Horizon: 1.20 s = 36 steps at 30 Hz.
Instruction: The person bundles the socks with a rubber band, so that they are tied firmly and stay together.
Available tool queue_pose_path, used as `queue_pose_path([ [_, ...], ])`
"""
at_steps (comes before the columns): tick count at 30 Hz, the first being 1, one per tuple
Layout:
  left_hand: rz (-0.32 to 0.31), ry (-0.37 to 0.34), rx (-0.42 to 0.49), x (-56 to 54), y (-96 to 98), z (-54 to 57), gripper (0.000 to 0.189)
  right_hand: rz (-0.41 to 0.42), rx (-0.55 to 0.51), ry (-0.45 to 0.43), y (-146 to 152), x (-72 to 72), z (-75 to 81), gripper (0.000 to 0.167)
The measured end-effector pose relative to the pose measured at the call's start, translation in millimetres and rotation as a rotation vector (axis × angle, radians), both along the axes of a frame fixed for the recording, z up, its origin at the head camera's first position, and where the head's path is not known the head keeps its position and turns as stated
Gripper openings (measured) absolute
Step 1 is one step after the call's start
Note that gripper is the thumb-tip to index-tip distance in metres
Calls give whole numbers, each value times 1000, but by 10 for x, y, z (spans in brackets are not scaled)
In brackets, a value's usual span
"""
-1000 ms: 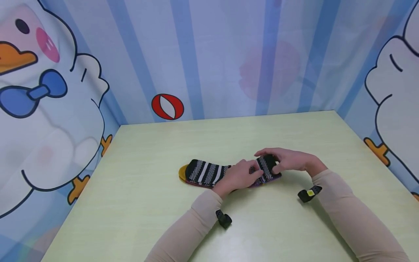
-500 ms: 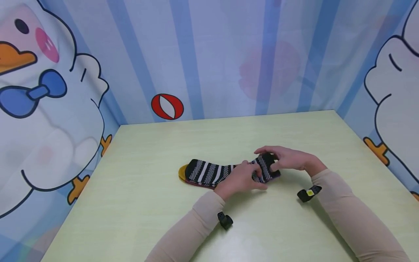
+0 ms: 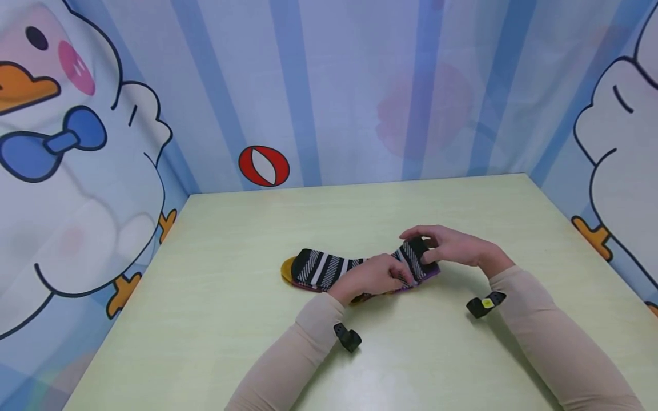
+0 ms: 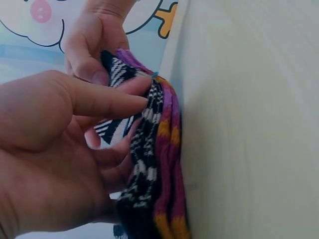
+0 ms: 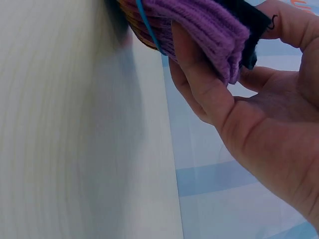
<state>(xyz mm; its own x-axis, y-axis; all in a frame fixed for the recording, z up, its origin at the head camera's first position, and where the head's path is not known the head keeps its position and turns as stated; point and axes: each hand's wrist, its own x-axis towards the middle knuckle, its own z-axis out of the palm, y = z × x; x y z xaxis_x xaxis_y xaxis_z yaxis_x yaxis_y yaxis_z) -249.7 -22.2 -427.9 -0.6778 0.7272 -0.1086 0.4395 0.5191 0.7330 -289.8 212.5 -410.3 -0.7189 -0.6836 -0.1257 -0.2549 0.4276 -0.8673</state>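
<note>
A stack of knitted socks (image 3: 329, 271) lies lengthwise on the table, black with white patterns on top, purple and mustard beneath. A thin blue band (image 5: 148, 27) crosses the stack near the purple cuff (image 5: 214, 30). My right hand (image 3: 452, 246) grips this cuff end, thumb on one side and fingers on the other, and holds it tilted up. Over the middle of the stack is my left hand (image 3: 375, 277). Its thumb and index finger (image 4: 134, 85) pinch at the socks' edge, right by the band, while the other fingers lie along the black sock.
The pale wooden table (image 3: 231, 342) extends around the socks. Behind it hangs a blue striped cloth backdrop (image 3: 349, 91) with printed cartoon ducks at both sides. Each wrist wears a small black camera (image 3: 348, 338).
My right hand has raised the cuff end slightly. The left thumb moved away from the index finger, then came back close to it at the socks.
</note>
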Motion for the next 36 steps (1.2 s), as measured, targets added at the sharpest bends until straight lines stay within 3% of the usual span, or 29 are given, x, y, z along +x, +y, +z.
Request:
queue_pose_path([
  [3, -48, -22, 18, -13, -13, 10, 36, -6, 10, -2, 11, -7, -8, 59],
  [5, -47, -38, 34, -21, -21, 10, 33, -4, 4, -10, 14, -10, -11, 59],
  [11, 125, -144, 77, -13, -12, -5, 9, -6, -23, -28, -5, 4, 13, 55],
  [14, 187, -200, 88, -1, 12, -7, 17, -20, -29, -33, -20, 15, 36, 53],
  [21, 251, -232, 114, 5, 15, 11, 28, -35, -120, -141, -18, 24, 67, 48],
  [25, 297, -280, 167, 9, -7, 30, 52, -1, -128, -124, -30, 19, 48, 49],
  [30, 316, -224, 84, 22, -45, 57, 71, -14, -101, -72, -123, 17, -6, 55],
  [36, 300, -182, 71, 17, -43, 38, 56, -68, -37, 18, -262, 53, -54, 49],
])
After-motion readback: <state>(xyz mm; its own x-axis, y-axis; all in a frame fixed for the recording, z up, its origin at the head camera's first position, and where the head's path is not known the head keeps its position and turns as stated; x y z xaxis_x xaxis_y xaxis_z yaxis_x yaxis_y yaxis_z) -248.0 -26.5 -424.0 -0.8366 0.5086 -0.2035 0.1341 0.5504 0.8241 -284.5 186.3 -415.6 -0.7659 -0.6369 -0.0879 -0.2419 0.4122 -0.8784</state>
